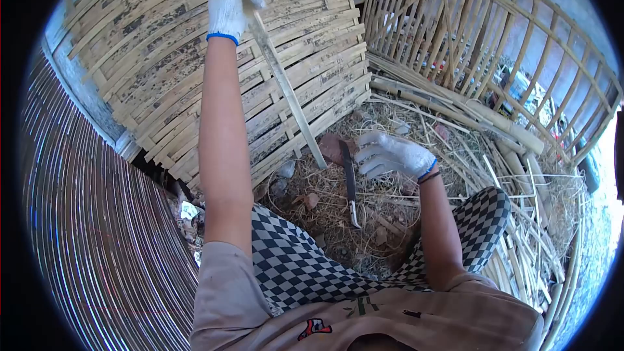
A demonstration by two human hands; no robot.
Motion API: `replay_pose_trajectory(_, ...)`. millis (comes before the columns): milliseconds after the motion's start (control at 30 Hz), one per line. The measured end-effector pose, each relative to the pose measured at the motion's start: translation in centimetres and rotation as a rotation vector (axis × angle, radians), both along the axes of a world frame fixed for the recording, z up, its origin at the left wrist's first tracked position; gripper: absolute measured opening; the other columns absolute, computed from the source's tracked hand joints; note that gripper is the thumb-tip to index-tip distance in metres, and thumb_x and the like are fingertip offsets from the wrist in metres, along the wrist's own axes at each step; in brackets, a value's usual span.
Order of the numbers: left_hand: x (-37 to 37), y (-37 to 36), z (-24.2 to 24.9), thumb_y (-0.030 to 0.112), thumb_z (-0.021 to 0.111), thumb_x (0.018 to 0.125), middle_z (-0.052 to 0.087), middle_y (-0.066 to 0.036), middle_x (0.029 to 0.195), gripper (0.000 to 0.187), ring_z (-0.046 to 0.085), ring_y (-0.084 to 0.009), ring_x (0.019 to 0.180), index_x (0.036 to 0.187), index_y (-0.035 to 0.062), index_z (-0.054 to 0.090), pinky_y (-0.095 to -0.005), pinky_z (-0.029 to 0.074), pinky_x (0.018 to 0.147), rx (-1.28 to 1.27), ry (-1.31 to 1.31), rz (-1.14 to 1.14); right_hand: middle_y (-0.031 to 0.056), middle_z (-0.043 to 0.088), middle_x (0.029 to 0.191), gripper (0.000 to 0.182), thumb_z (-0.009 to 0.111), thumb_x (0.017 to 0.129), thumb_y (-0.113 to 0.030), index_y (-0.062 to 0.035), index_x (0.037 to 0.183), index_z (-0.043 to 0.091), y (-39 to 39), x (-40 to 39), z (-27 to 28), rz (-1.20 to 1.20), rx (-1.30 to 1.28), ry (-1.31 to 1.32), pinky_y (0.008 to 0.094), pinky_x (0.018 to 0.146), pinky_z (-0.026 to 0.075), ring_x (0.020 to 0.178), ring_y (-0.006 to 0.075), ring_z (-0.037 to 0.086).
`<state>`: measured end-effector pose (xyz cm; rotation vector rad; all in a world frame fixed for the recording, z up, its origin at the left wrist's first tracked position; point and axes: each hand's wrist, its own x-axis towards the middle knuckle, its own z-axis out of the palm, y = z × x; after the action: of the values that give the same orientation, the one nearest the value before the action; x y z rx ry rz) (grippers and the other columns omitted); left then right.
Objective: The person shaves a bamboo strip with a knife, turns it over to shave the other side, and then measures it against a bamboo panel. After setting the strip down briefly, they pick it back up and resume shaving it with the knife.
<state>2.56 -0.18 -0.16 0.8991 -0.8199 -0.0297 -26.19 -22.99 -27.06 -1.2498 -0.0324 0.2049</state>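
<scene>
My left hand (233, 5), in a white knitted glove with a blue cuff, is raised at the top with its fingers closed round a long bamboo strip (281, 78). The strip slants down to the right, its lower end near the ground. Gloved as well, my right hand (395, 155) hovers over the littered ground with its fingers spread and nothing in them. Just left of its fingertips lies a long dark-bladed knife (349, 179) with a pale end towards me. The blade's upper part lies against a reddish stone (333, 147).
A woven bamboo panel (325, 58) leans at the back left. A bamboo slatted frame (471, 32) stands at the back right, with bamboo poles (468, 107) along its foot. Split strips (520, 240) and shavings lie to my right. Corrugated sheeting (97, 221) borders the left.
</scene>
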Motion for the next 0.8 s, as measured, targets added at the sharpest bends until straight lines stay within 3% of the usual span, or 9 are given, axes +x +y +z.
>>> replay_pose_trajectory(100,2.3,1.3,1.7,0.049,0.052,0.108,0.053,-0.003,0.08,0.048,0.048,-0.0126,0.064,0.111,0.0017,0.054,-0.0277,0.038,0.053,-0.024,0.004,-0.138,0.0217,0.067,0.123,0.092,0.069,0.091,-0.064,0.0004,0.15,0.041,-2.1,-0.4,1.1,-0.105,-0.864,0.089,0.0414,0.099,0.053,0.111,0.0293,0.069)
replay_pose_trajectory(133,1.1,1.1,2.0,0.044,0.053,0.108,0.051,-0.002,0.081,0.044,0.045,-0.0111,0.065,0.113,0.0,0.051,-0.025,0.036,0.052,-0.045,0.022,-0.081,0.029,0.06,0.137,0.101,0.07,0.089,-0.067,0.0009,0.155,0.035,-2.1,-0.9,0.5,-0.072,-1.055,0.105,0.0438,0.108,0.048,0.126,0.0358,0.062)
replay_pose_trajectory(300,-0.5,-1.0,2.0,0.03,0.052,0.11,0.056,-0.009,0.08,0.036,0.049,-0.0146,0.061,0.11,-0.0052,0.054,-0.0274,0.039,0.049,-0.177,0.127,-0.218,0.0314,0.051,0.148,0.115,0.076,0.084,-0.066,0.0017,0.161,0.023,2.2,-3.9,-3.4,-0.012,-0.905,0.095,0.0463,0.116,0.04,0.14,0.0392,0.05)
replay_pose_trajectory(333,-0.7,-1.6,1.8,0.029,0.052,0.11,0.056,-0.009,0.079,0.035,0.049,-0.0149,0.061,0.11,-0.0055,0.054,-0.0276,0.039,0.049,-0.192,0.147,-0.227,0.0262,0.065,0.13,0.086,0.07,0.094,-0.056,0.0023,0.151,0.042,2.9,-3.6,-5.6,-0.037,-0.746,-0.087,0.042,0.104,0.051,0.122,0.0333,0.065)
replay_pose_trajectory(433,-2.2,-2.7,1.5,0.025,0.056,0.109,0.063,-0.01,0.092,0.037,0.057,-0.0143,0.07,0.126,-0.008,0.052,-0.0263,0.047,0.056,-0.093,0.05,-0.129,0.0123,0.072,0.097,0.046,0.06,0.105,-0.041,-0.0003,0.127,0.061,7.7,-5.3,-0.8,-0.032,-0.378,0.125,0.0329,0.079,0.057,0.088,0.0209,0.072)
replay_pose_trajectory(500,-3.2,-2.9,1.7,0.02,0.058,0.107,0.069,-0.014,0.099,0.038,0.064,-0.0173,0.075,0.131,-0.0086,0.052,-0.0295,0.055,0.062,0.019,-0.037,-0.064,0.0008,0.063,0.074,0.03,0.052,0.11,-0.031,-0.0041,0.105,0.065,10.0,-6.7,-2.1,-0.18,-0.334,-0.003,0.026,0.061,0.051,0.064,0.0113,0.063)
replay_pose_trajectory(533,-2.4,-3.2,1.8,0.017,0.062,0.104,0.074,-0.016,0.104,0.038,0.071,-0.0207,0.088,0.131,-0.0081,0.056,-0.0356,0.061,0.077,0.095,-0.082,-0.102,-0.0001,0.059,0.073,0.031,0.053,0.109,-0.033,-0.0047,0.103,0.063,10.2,-6.4,-3.1,-0.227,-0.282,0.007,0.0267,0.058,0.048,0.061,0.0108,0.057)
replay_pose_trajectory(633,-5.1,-3.2,1.4,0.016,0.06,0.104,0.074,-0.016,0.095,0.026,0.074,-0.0228,0.088,0.116,-0.0063,0.066,-0.0352,0.064,0.077,0.306,-0.135,-0.128,-0.001,0.057,0.072,0.031,0.053,0.109,-0.034,-0.005,0.101,0.062,10.0,-5.6,-2.8,-0.284,-0.108,-0.094,0.0262,0.057,0.047,0.06,0.0097,0.055)
replay_pose_trajectory(800,-4.8,-5.5,-0.4,0.018,0.066,0.101,0.076,-0.011,0.101,0.027,0.074,-0.0193,0.092,0.119,-0.002,0.069,-0.0328,0.062,0.081,0.544,-0.232,-0.107,0.0022,0.058,0.071,0.028,0.051,0.11,-0.029,-0.0038,0.103,0.059,9.5,-5.2,-2.3,-0.284,-0.065,-0.091,0.0303,0.059,0.051,0.061,0.014,0.058)
